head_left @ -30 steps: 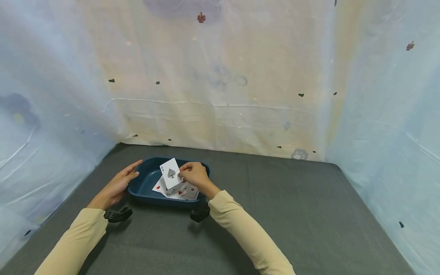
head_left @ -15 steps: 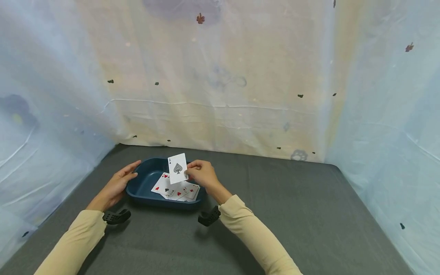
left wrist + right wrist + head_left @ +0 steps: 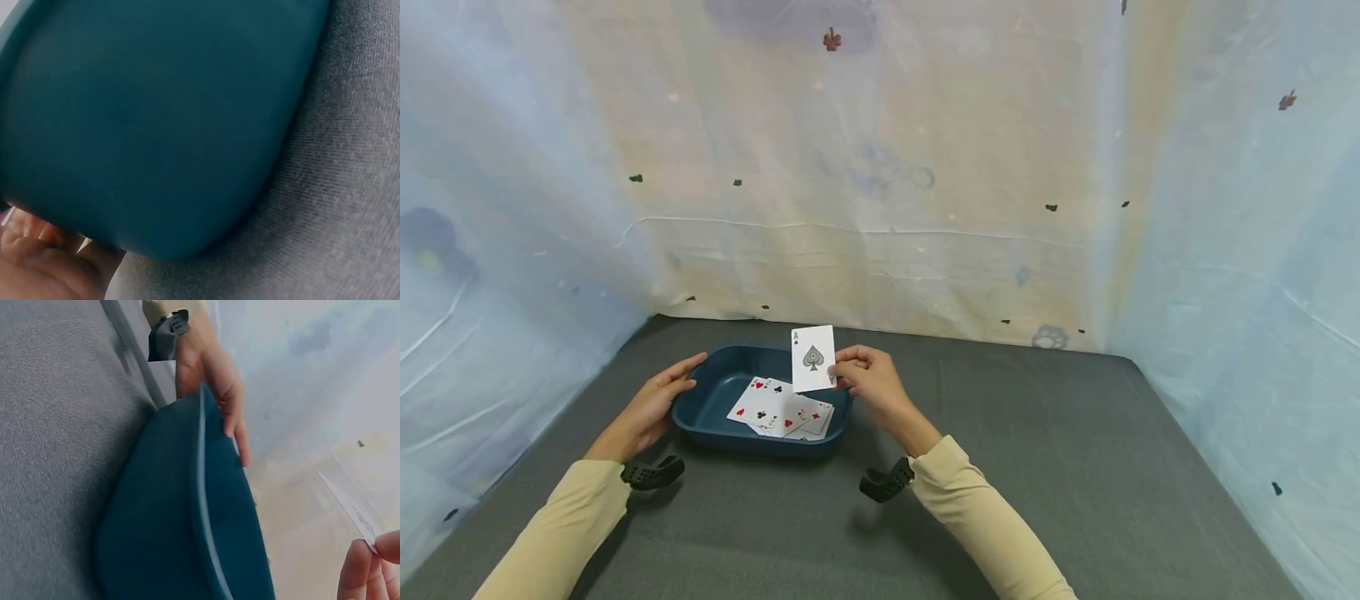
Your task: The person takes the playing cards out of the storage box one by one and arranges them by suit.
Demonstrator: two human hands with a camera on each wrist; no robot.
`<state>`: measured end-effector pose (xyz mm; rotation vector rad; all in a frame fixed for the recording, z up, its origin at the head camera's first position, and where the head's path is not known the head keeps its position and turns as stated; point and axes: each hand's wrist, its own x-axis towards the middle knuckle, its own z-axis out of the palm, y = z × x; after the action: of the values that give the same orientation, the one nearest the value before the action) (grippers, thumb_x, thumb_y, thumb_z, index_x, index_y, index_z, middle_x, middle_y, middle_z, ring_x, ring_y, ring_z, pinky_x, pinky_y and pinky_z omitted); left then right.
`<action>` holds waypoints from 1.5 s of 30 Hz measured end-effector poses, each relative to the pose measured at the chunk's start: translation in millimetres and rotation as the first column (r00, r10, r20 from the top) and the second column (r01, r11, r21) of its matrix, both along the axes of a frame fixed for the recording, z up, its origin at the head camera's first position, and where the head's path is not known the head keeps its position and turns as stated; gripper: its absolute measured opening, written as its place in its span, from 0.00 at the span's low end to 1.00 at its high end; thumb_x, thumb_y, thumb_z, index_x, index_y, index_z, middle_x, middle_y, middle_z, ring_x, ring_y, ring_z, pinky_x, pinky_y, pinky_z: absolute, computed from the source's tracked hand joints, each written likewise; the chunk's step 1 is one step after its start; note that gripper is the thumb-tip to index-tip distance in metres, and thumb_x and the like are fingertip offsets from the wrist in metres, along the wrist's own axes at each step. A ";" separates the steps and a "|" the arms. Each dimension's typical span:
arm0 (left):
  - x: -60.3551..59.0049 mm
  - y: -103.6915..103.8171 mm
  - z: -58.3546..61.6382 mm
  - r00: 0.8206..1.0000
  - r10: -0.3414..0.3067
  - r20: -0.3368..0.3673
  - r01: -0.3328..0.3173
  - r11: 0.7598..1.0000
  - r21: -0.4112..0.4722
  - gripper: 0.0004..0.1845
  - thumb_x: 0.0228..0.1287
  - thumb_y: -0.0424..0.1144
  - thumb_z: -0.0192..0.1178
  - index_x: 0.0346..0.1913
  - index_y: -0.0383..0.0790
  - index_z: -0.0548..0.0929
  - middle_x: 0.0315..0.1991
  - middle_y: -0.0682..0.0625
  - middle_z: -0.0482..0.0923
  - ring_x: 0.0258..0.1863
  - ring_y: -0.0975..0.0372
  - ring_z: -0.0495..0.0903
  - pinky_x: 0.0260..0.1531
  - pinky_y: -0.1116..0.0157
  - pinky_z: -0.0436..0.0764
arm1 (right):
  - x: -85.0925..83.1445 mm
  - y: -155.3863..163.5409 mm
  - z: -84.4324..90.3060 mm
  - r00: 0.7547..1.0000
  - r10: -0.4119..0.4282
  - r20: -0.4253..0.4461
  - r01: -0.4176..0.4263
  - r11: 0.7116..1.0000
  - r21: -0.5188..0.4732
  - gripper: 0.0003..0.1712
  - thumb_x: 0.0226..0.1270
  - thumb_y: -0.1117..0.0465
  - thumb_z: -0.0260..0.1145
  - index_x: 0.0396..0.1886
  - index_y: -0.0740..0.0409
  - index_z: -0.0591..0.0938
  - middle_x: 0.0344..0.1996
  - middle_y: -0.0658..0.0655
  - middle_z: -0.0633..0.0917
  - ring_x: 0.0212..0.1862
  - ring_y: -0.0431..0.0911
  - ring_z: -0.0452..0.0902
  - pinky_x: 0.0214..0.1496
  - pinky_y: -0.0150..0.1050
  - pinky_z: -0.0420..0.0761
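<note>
My right hand (image 3: pixel 876 383) pinches an ace of spades (image 3: pixel 812 354) between thumb and fingers, holding it upright above the right part of a blue plastic tray (image 3: pixel 730 437). In the right wrist view the playing card appears nearly edge-on between the fingertips (image 3: pixel 357 556). My left hand (image 3: pixel 647 412) holds the tray's left end, thumb at the rim and the other fingers along the outside. Several face-up playing cards (image 3: pixel 767 408) overlap inside the tray, with hearts, clubs and a diamond showing. In the left wrist view the tray's outer wall (image 3: pixel 156 125) hides most of the left hand's fingers.
The tray stands on a table with a grey cloth (image 3: pixel 1037 467), left of the middle. A pale patterned curtain (image 3: pixel 880 167) closes off the back and both sides. Black bands (image 3: pixel 886 481) sit at both wrists.
My right hand has lifted the ace of spades off the other cards and moved it right and slightly up, turning it more upright. My left hand stays at the tray's end.
</note>
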<state>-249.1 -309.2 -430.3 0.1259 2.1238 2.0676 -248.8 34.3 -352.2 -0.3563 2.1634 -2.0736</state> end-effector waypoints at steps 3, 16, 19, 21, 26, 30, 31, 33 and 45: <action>1.0 -0.4 -0.7 1.000 -0.010 0.002 0.010 1.000 0.016 0.30 0.80 0.40 0.39 0.78 0.44 0.44 0.76 0.43 0.23 0.70 0.40 0.47 0.46 0.62 0.78 | 7.2 9.4 11.5 1.000 0.004 0.013 -0.004 1.000 -0.012 0.10 0.65 0.70 0.64 0.42 0.74 0.79 0.31 0.58 0.86 0.29 0.50 0.82 0.32 0.35 0.72; 3.5 -2.5 -3.9 1.000 -0.025 0.010 0.025 0.998 0.053 0.31 0.80 0.43 0.42 0.78 0.47 0.44 0.76 0.42 0.24 0.58 0.63 0.70 0.45 0.62 0.79 | -2.9 52.1 -14.6 0.996 -0.072 0.055 0.076 0.995 -0.070 0.09 0.63 0.69 0.66 0.41 0.69 0.80 0.29 0.54 0.85 0.27 0.44 0.80 0.28 0.33 0.70; 3.8 -1.6 -3.0 0.999 -0.028 0.016 0.027 0.997 0.074 0.32 0.79 0.43 0.43 0.78 0.47 0.44 0.76 0.42 0.24 0.53 0.67 0.73 0.43 0.62 0.80 | -0.2 62.0 -16.7 0.994 -0.091 0.063 0.095 0.993 -0.072 0.08 0.62 0.69 0.66 0.40 0.69 0.80 0.29 0.55 0.85 0.27 0.45 0.79 0.29 0.33 0.70; 4.4 -0.8 -2.5 0.999 -0.029 0.018 0.027 0.997 0.076 0.32 0.79 0.43 0.43 0.78 0.47 0.44 0.76 0.42 0.25 0.52 0.67 0.74 0.43 0.62 0.80 | 1.4 69.1 -18.2 0.992 -0.105 0.071 0.110 0.992 -0.070 0.07 0.62 0.69 0.66 0.39 0.69 0.80 0.28 0.54 0.84 0.28 0.46 0.79 0.29 0.33 0.70; 5.5 1.5 -2.6 0.999 -0.034 0.013 0.034 0.999 0.029 0.32 0.80 0.45 0.42 0.78 0.48 0.44 0.76 0.43 0.24 0.67 0.50 0.60 0.45 0.64 0.79 | 3.3 87.7 -22.1 0.985 -0.142 0.098 0.148 0.988 -0.053 0.06 0.62 0.70 0.65 0.38 0.69 0.80 0.27 0.53 0.83 0.28 0.45 0.79 0.28 0.32 0.70; 5.6 3.1 -2.3 0.999 -0.042 0.009 0.042 0.999 0.009 0.31 0.80 0.45 0.40 0.78 0.50 0.43 0.76 0.43 0.23 0.71 0.40 0.44 0.45 0.66 0.77 | 3.1 101.4 -26.2 0.978 -0.175 0.113 0.179 0.983 -0.027 0.06 0.62 0.70 0.65 0.38 0.68 0.80 0.27 0.53 0.83 0.28 0.44 0.79 0.28 0.33 0.69; 5.7 3.4 -2.1 0.999 -0.044 0.009 0.043 0.999 0.008 0.31 0.80 0.44 0.40 0.78 0.50 0.43 0.76 0.43 0.23 0.71 0.39 0.43 0.46 0.66 0.77 | 3.0 104.5 -27.3 0.976 -0.184 0.114 0.187 0.982 -0.016 0.07 0.62 0.70 0.66 0.38 0.68 0.80 0.27 0.53 0.83 0.28 0.44 0.79 0.28 0.33 0.69; 5.7 3.8 -2.1 0.999 -0.047 0.010 0.047 0.999 0.011 0.31 0.80 0.44 0.40 0.78 0.51 0.43 0.76 0.43 0.23 0.71 0.39 0.43 0.46 0.66 0.77 | 3.2 109.8 -29.8 0.973 -0.201 0.117 0.201 0.980 0.011 0.07 0.62 0.69 0.66 0.38 0.68 0.80 0.28 0.53 0.83 0.28 0.44 0.79 0.28 0.34 0.69; 5.5 2.5 -2.5 0.998 -0.047 0.028 0.047 0.999 0.020 0.32 0.79 0.46 0.42 0.78 0.53 0.43 0.76 0.42 0.23 0.70 0.40 0.45 0.46 0.64 0.78 | 4.9 125.2 -52.7 0.959 -0.237 0.156 0.212 0.964 0.157 0.07 0.60 0.67 0.66 0.38 0.64 0.80 0.29 0.52 0.83 0.28 0.44 0.80 0.27 0.34 0.68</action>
<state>-243.6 -306.6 -432.8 0.1464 2.0640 2.0519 -243.9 159.5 -405.0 0.0883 2.3158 -1.9584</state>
